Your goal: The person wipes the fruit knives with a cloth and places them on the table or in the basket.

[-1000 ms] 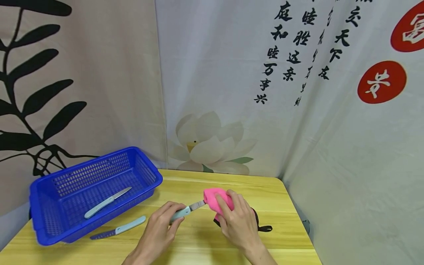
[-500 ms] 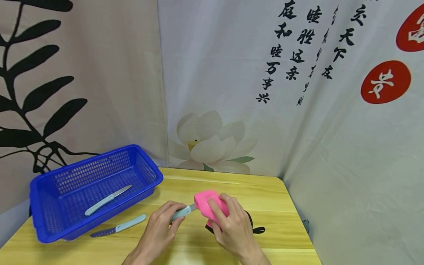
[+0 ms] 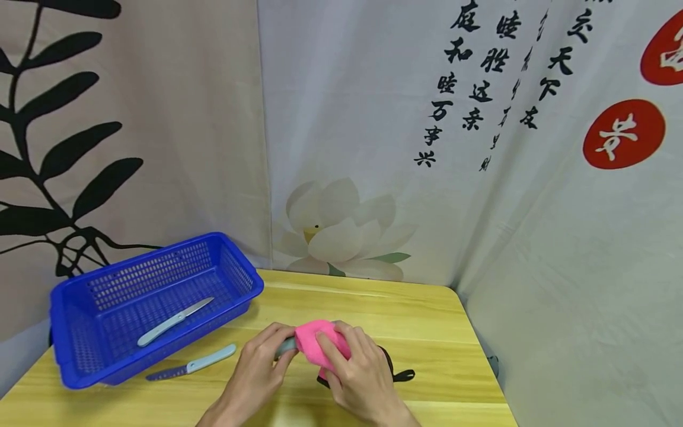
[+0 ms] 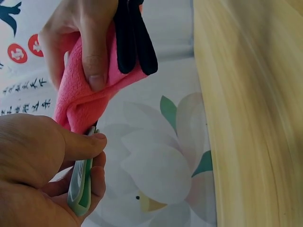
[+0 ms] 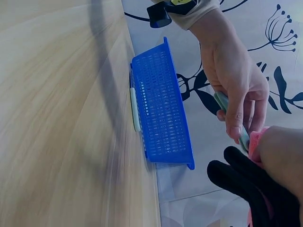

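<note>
While poised just above the wooden table (image 3: 453,356), into a delicate passage here. Over on the left, the blue basket (image 3: 155,281), standing clear of the action, probably safe barring a wide swing of an elbow. To the hands, then: right hand (image 3: 363,370) grasping a folded pink cloth (image 3: 320,344), fingers curled over the bundle; left hand (image 3: 260,359) pinching a knife (image 3: 286,347) by its pale handle, thumb up near the blade end. Blade buried in the folds, cloth right up against the handle, so no telling from here about the direction of the edge. Hence the main danger: press too hard through thin layers, and quite possibly a cut straight into the right fingertips. With any slip of the cloth, likely a bare edge against skin; with a loose left pinch, perhaps a rolled handle and a turned edge. Just beside the basket, on the tabletop, a second knife (image 3: 210,359), easily knocked by a dropped left wrist. Inside the basket, a third knife (image 3: 160,331), risky only in a careless reach. Smallest of all, the black loop (image 3: 404,375), trailing beyond the right hand, apt to snag if flicked across.
</note>
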A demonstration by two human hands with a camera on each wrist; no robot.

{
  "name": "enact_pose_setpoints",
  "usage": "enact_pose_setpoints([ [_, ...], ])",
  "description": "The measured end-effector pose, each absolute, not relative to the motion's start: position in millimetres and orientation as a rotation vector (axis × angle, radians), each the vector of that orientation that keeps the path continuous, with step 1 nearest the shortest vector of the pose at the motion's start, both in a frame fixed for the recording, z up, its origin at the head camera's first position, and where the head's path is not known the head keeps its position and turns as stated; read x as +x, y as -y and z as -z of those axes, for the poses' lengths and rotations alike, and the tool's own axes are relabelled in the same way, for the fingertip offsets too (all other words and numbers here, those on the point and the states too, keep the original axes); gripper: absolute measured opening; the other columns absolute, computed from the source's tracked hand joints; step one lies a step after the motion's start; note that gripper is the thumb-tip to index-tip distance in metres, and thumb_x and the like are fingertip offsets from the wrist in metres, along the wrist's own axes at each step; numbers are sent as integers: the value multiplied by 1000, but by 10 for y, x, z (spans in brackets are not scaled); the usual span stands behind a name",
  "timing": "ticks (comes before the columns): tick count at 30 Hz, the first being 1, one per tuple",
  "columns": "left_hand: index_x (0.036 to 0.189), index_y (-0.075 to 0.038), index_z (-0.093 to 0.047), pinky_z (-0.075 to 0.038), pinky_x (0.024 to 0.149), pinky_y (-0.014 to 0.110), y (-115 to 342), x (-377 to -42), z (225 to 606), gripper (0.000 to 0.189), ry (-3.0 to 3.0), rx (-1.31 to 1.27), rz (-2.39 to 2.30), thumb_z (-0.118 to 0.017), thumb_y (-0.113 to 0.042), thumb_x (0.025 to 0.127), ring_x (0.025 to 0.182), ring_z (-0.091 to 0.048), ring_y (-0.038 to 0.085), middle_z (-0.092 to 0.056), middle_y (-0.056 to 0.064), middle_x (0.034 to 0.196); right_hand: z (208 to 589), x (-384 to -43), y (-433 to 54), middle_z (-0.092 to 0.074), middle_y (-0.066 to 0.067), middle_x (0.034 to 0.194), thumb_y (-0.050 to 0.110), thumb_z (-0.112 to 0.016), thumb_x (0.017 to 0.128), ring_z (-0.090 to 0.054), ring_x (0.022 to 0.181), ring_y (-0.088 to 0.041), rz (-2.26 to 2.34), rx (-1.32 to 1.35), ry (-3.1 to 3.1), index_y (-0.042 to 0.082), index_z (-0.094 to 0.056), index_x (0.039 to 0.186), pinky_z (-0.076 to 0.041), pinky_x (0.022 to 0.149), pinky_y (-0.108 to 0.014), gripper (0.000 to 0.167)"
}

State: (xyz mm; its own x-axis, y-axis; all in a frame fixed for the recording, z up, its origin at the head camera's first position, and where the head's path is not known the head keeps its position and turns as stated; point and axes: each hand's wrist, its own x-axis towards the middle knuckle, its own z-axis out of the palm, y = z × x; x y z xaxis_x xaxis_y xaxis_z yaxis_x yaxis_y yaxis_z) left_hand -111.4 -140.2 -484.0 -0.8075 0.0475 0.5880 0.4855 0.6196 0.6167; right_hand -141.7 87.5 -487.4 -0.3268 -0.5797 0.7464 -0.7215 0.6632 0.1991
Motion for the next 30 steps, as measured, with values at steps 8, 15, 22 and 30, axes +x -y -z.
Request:
enact_pose_setpoints([
  [8,117,-9,-81,-66,75,22,1401,-1097,4845,36,2336,-399,1141,-87,12,89,92,-76,10,-77,-1,107,4868,-1467,-969,-71,-13,126,25,-101,72,-62,88,-18,-176,934,2079,18,-77,136,-58,67,-25,69],
  [15,117,-8,-81,-64,73,20,1398,-1100,4830,37,2334,-422,1145,-87,14,88,91,-76,8,-78,1,107,4866,-1521,-1059,-71,-14,127,25,-101,74,-62,91,-19,-168,885,2118,19,-76,138,-59,67,-27,68],
  [22,116,-8,-81,-63,71,19,1406,-1095,4825,37,2338,-410,1141,-88,14,87,89,-71,1,-77,0,105,4874,-1565,-1122,-71,-17,127,24,-99,75,-65,94,-21,-187,851,2132,16,-77,138,-62,69,-29,68],
  [30,117,-10,-81,-64,73,20,1424,-1091,4819,37,2351,-388,1166,-87,13,89,91,-75,6,-77,-2,107,4882,-1613,-1236,-71,-17,124,23,-97,75,-65,93,-22,-203,802,2130,16,-77,135,-61,70,-32,64],
])
